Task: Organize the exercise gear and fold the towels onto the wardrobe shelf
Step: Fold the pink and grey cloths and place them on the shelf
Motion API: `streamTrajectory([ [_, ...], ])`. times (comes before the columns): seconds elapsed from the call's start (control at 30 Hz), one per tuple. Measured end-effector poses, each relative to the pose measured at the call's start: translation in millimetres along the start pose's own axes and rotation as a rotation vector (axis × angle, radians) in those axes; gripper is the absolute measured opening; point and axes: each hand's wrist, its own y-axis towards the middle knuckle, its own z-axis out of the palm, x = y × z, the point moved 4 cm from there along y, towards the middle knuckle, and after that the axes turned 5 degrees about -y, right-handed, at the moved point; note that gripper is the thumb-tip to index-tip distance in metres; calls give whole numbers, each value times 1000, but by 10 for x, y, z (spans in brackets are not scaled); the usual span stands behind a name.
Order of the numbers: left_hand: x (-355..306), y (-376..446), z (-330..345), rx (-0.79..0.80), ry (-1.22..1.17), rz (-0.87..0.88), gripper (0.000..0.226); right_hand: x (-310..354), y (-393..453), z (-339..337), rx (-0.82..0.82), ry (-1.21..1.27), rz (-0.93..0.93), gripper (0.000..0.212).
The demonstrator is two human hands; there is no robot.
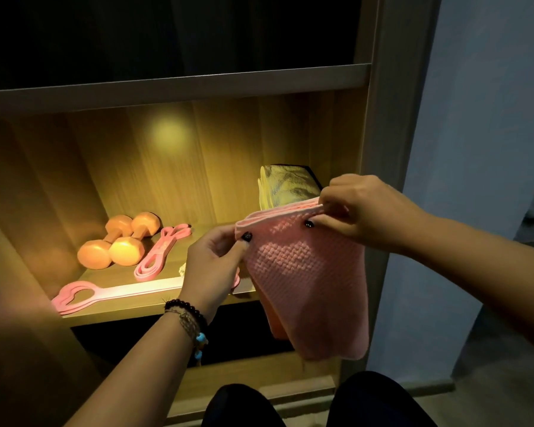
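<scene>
Head view: pink waffle-weave towel (305,282) held folded in the air in front of the lit wardrobe shelf (154,303), lower part hanging below shelf level. Left hand (211,266) pinches the top left corner; right hand (356,208) pinches the top edge, fingers curled over the doubled layers. On the shelf: two orange dumbbells (119,240) side by side at left, pink resistance bands (162,252) just beside them, a folded yellow towel (287,184) at back right.
</scene>
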Motion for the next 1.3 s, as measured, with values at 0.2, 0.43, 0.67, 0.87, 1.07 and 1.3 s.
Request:
streamTrajectory([
  [0.2, -119, -17, 105, 32, 48, 61, 30, -3, 14, -78, -9, -73, -40, 25],
  [0.43, -233, 15, 169, 89, 215, 188, 19, -66, 59, -97, 83, -156, -61, 29],
  [0.67, -259, -17, 116, 13, -98, 59, 11, -104, 34, 4, 273, -200, 34, 51],
  [0.87, -472, -196, 227, 152, -62, 205, 17, 160, 82, 5, 226, 258, 9, 36],
  [1.07, -381, -322, 20, 165, -86, 182, 48, 337, 126, -19, 172, 573, 63, 15],
  [1.3, 513, -682, -25, 146, 207, 17, 42, 147, 198, -62, 83, 565, 159, 13],
])
